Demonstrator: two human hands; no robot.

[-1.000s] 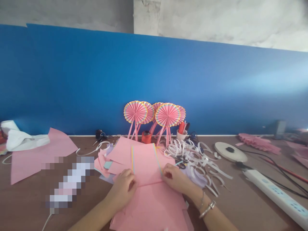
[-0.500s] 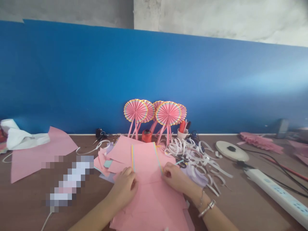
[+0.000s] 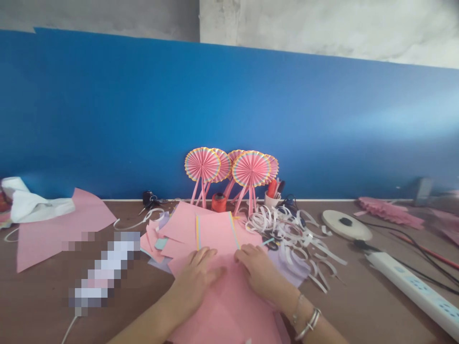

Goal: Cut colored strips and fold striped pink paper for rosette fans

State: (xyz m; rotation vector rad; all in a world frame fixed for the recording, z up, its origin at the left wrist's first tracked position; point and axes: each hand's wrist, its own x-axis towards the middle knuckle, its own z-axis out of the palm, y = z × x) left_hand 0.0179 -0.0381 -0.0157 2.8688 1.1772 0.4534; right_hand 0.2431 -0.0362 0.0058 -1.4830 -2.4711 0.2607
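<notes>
A pink paper sheet point(image 3: 217, 231) with yellow and blue stripes along its two side edges lies on other pink sheets point(image 3: 229, 315) in front of me. My left hand point(image 3: 193, 279) rests on its left part, fingers stretched over the paper and thumb spread inward, slightly blurred. At the right edge, the bent fingers of my right hand point(image 3: 263, 272) are together on the sheet; its thumb is mostly hidden. Both hands cover the near end of the striped part.
Behind the paper stand several pleated pink fans point(image 3: 251, 169), a red spool point(image 3: 219, 202) and a white cup point(image 3: 271, 199) of tools. Curled white strips point(image 3: 294, 229) lie to the right, near a power strip point(image 3: 412, 286). Pink paper point(image 3: 60, 234) lies at left.
My left hand has opened from a closer grip, its thumb now reaching inward over the paper. My right hand has shifted slightly left onto the sheet. The near striped part is now covered.
</notes>
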